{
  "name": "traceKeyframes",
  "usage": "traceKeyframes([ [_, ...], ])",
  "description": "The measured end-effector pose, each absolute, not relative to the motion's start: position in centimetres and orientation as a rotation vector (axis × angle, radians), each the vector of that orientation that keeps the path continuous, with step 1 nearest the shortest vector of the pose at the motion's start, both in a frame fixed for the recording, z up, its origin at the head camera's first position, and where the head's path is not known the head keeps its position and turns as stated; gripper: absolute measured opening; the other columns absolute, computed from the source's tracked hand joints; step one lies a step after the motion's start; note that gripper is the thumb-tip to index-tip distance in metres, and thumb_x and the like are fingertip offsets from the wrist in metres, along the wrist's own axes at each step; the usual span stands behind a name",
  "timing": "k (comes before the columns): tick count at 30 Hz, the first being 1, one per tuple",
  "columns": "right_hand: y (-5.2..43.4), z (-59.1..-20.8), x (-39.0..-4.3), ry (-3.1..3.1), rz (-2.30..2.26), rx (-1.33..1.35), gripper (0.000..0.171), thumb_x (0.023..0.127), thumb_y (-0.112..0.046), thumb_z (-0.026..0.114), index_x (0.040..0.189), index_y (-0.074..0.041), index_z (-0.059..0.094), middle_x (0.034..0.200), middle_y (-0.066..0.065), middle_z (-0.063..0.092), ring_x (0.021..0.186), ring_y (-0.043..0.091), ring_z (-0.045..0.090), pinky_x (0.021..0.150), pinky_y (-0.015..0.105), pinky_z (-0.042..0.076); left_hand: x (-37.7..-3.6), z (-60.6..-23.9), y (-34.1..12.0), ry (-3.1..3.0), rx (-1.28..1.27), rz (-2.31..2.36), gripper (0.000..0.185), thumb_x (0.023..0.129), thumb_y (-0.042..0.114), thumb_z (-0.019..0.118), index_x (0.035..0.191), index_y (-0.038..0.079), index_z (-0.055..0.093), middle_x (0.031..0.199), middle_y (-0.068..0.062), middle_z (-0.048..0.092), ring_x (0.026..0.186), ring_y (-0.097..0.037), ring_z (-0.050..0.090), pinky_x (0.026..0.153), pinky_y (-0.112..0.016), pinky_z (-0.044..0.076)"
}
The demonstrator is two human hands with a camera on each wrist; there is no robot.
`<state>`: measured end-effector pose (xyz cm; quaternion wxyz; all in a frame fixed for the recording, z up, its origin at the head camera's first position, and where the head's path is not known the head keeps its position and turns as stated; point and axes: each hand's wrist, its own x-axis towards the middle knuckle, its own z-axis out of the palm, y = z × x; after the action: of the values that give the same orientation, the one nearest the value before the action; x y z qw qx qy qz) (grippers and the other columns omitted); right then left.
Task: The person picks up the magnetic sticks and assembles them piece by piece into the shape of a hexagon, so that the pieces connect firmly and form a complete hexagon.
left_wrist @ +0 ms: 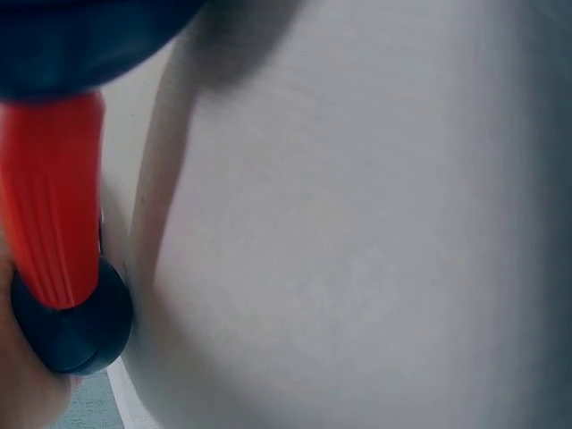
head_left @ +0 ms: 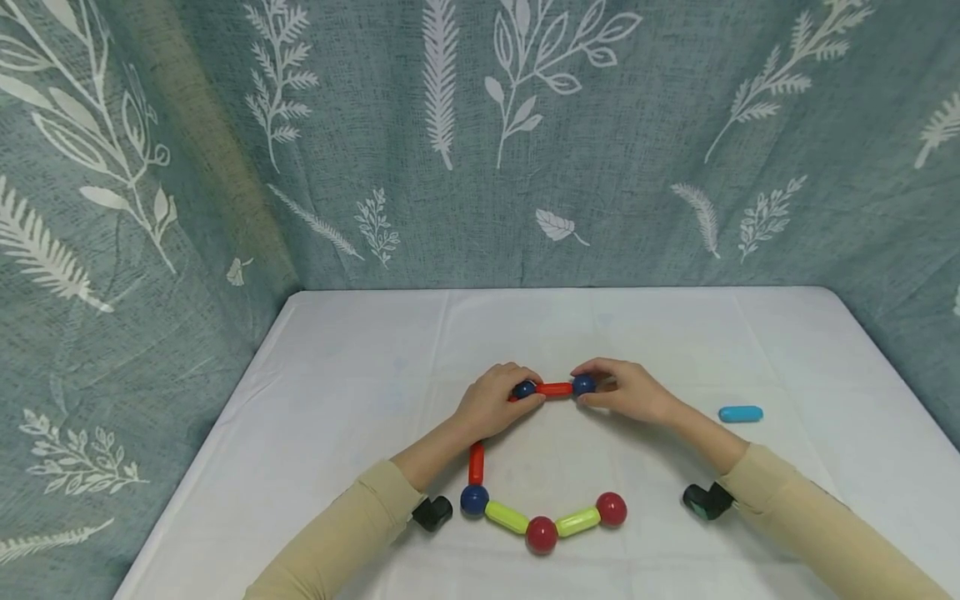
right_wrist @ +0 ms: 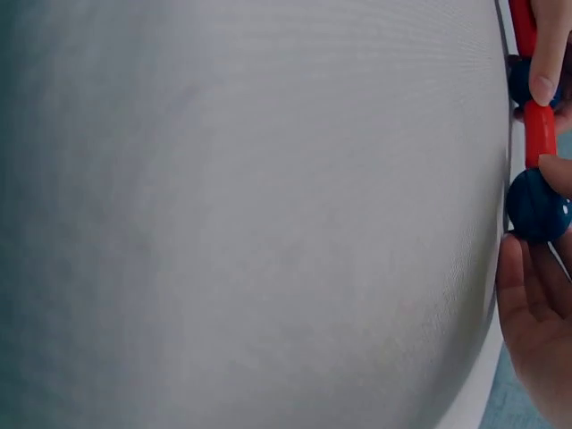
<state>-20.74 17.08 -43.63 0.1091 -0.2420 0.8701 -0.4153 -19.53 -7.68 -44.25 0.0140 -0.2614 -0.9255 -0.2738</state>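
Observation:
My left hand pinches a blue ball between thumb and fingers. The right hand grips another blue ball, and a short red rod spans the two. Past the left thumb, a further red rod shows in the right wrist view. Under the left forearm, a red rod meets a third blue ball. From there a yellow-green rod, a red ball, a second yellow-green rod and an end red ball follow. The left hand and wrist hide part of the chain.
A loose light-blue rod lies on the white-covered table, beyond the right forearm. Black wrist devices sit under the left sleeve and the right sleeve. A patterned green-grey curtain hangs behind the table.

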Motion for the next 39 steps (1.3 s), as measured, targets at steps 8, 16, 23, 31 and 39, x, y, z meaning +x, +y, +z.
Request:
traceKeyframes([
  [8, 17.2, -43.3, -20.6, 2.544, -1.204, -0.703, 0.04, 0.083, -0.02, 0.069, 0.12, -0.01, 0.057, 0.111, 0.005, 0.06, 0.1, 0.021, 0.057, 0.083, 0.035, 0.048, -19.8, -43.5, -7.3, -2.931, -0.892, -0.62, 0.027, 0.088, 0.038, 0.059, 0.108, 0.02, 0.064, 0.098, 0.003, 0.059, 0.089, -0.012, 0.052, 0.074, -0.026, 0.046],
  [16, 18.1, -43.0, -20.4, 2.566, -1.158, -0.716, 0.045, 0.082, -0.022, 0.069, 0.123, -0.008, 0.055, 0.111, 0.007, 0.059, 0.101, 0.024, 0.056, 0.084, 0.037, 0.048, -20.6, -40.8, -5.0, -2.994, -1.115, -0.394, 0.039, 0.088, 0.038, 0.06, 0.12, 0.017, 0.06, 0.109, -0.001, 0.058, 0.094, -0.014, 0.054, 0.075, -0.027, 0.047],
  [23, 22.2, -42.0, -19.1, 2.686, -1.08, -0.747, 0.037, 0.084, -0.019, 0.067, 0.119, -0.009, 0.059, 0.114, 0.006, 0.06, 0.1, 0.021, 0.056, 0.082, 0.036, 0.048, -20.9, -40.2, -3.8, -3.067, -1.28, -0.421, 0.045, 0.091, 0.032, 0.056, 0.135, 0.022, 0.047, 0.119, 0.0, 0.056, 0.103, -0.012, 0.053, 0.082, -0.028, 0.045],
  [31, 29.6, -39.5, -16.5, 2.78, -0.783, -0.666, 0.037, 0.083, -0.025, 0.068, 0.115, -0.009, 0.061, 0.113, 0.008, 0.059, 0.104, 0.03, 0.053, 0.082, 0.044, 0.045, -20.7, -40.5, -4.2, -3.006, -1.347, -0.521, 0.043, 0.092, 0.024, 0.056, 0.134, 0.019, 0.049, 0.113, 0.0, 0.061, 0.099, -0.012, 0.054, 0.081, -0.025, 0.044],
  [39, 32.0, -40.7, -15.8, 2.865, -0.707, -0.549, 0.021, 0.08, -0.014, 0.071, 0.098, -0.006, 0.064, 0.088, 0.0, 0.061, 0.081, 0.02, 0.057, 0.069, 0.036, 0.047, -20.6, -40.9, -4.5, -2.989, -1.343, -0.54, 0.045, 0.091, 0.021, 0.057, 0.135, 0.02, 0.048, 0.116, 0.0, 0.061, 0.104, -0.013, 0.055, 0.087, -0.026, 0.043],
])
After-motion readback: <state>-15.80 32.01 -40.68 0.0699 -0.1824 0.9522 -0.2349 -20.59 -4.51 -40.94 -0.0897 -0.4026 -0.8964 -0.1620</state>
